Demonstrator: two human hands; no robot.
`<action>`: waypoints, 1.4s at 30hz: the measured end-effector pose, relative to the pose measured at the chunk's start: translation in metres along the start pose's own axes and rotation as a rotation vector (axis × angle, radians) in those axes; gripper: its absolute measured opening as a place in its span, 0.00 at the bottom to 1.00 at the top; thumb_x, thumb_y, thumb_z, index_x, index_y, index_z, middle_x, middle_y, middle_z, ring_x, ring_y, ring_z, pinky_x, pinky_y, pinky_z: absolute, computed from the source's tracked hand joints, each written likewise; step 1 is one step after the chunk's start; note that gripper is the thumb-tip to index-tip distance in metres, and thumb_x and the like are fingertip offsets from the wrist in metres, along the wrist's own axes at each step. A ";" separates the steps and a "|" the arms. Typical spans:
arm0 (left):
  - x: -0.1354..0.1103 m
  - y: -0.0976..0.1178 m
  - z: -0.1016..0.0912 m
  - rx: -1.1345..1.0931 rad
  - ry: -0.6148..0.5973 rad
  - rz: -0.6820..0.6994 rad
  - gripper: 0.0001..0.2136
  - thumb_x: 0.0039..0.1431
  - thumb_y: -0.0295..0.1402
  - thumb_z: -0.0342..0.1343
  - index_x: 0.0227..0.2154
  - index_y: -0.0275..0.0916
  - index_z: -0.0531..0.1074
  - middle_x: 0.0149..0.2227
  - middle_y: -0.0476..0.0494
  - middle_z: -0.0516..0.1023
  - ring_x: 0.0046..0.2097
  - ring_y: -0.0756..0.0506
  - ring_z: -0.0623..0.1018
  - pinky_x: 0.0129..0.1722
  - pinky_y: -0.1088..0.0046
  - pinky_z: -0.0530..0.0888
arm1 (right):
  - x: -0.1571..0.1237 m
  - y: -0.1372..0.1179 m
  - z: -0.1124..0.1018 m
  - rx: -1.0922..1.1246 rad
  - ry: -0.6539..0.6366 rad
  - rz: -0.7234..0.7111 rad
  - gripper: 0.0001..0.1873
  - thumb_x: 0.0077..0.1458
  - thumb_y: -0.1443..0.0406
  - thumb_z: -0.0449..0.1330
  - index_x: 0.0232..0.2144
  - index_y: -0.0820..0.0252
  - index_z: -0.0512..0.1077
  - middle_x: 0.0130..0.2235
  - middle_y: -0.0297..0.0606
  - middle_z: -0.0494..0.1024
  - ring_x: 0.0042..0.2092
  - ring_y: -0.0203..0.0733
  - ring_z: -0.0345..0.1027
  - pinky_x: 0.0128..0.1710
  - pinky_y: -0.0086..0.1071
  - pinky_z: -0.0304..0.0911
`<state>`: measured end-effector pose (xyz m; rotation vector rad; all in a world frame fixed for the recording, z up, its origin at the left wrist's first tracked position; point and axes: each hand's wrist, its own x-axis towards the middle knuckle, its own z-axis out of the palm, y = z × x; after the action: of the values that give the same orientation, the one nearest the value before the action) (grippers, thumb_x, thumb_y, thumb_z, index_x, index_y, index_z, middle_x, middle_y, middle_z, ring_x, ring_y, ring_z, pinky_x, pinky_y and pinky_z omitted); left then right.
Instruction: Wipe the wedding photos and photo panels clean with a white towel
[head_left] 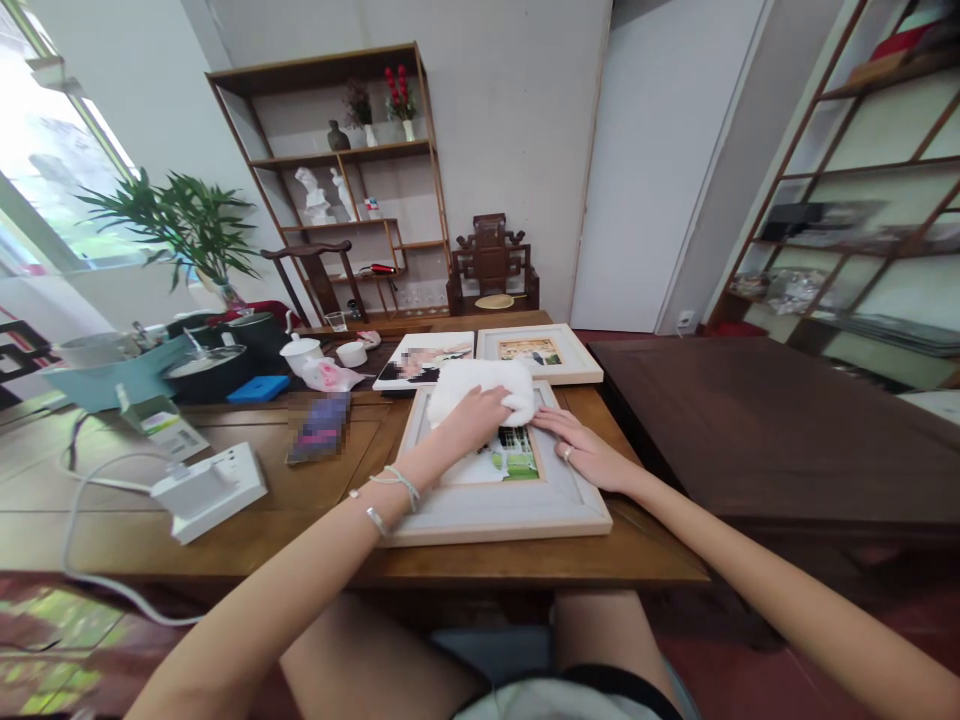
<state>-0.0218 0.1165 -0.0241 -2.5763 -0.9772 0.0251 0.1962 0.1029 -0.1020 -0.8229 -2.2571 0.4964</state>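
Observation:
A picture frame [491,515] with a pale wooden border lies flat on the table in front of me. Its picture [523,465] shows green and dark shapes, partly covered. Over the far part of the frame is a folded white cloth [465,378], fluffy like a towel. My left hand [484,412] presses on this cloth with its fingers bent into it. Stretched out along the right side of the frame, my right hand [589,455] touches it, with its fingertips by the cloth's edge.
Behind lie another framed picture [577,355] and a photo panel [397,350]. To the left are a blurred purple item [321,428], a blue box [259,388], a white teapot [301,352] and a power strip [225,490] with its cable. A dark table [750,420] stands at right.

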 end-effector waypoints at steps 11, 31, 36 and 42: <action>-0.071 -0.090 -0.022 0.124 -0.011 -0.345 0.13 0.57 0.17 0.43 0.36 0.31 0.72 0.46 0.30 0.73 0.50 0.39 0.73 0.51 0.57 0.67 | -0.002 -0.003 -0.003 -0.008 -0.032 0.031 0.26 0.58 0.65 0.47 0.59 0.58 0.60 0.62 0.45 0.61 0.65 0.49 0.46 0.63 0.53 0.43; -0.152 0.030 -0.062 -0.379 -0.211 -0.105 0.13 0.58 0.23 0.45 0.41 0.39 0.71 0.60 0.43 0.64 0.60 0.44 0.64 0.60 0.63 0.61 | -0.001 -0.008 -0.002 0.012 -0.008 0.085 0.31 0.52 0.73 0.47 0.58 0.53 0.62 0.61 0.40 0.62 0.65 0.47 0.46 0.63 0.54 0.42; -0.154 0.048 -0.061 -0.326 -0.176 -0.116 0.13 0.55 0.20 0.46 0.38 0.36 0.73 0.63 0.40 0.57 0.62 0.42 0.60 0.62 0.61 0.58 | -0.002 -0.007 -0.002 0.003 -0.010 0.070 0.31 0.53 0.72 0.47 0.58 0.50 0.61 0.62 0.37 0.61 0.65 0.46 0.45 0.63 0.55 0.42; -0.100 -0.008 -0.022 -0.072 -0.064 -0.224 0.18 0.50 0.14 0.46 0.41 0.32 0.74 0.63 0.33 0.55 0.62 0.36 0.60 0.59 0.54 0.62 | -0.001 -0.005 -0.003 -0.032 -0.056 0.021 0.26 0.59 0.65 0.46 0.59 0.55 0.59 0.62 0.42 0.60 0.65 0.50 0.43 0.63 0.54 0.42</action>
<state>-0.0993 0.0505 -0.0123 -2.5276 -1.3071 0.0126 0.1964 0.0991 -0.0980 -0.8591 -2.3153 0.5004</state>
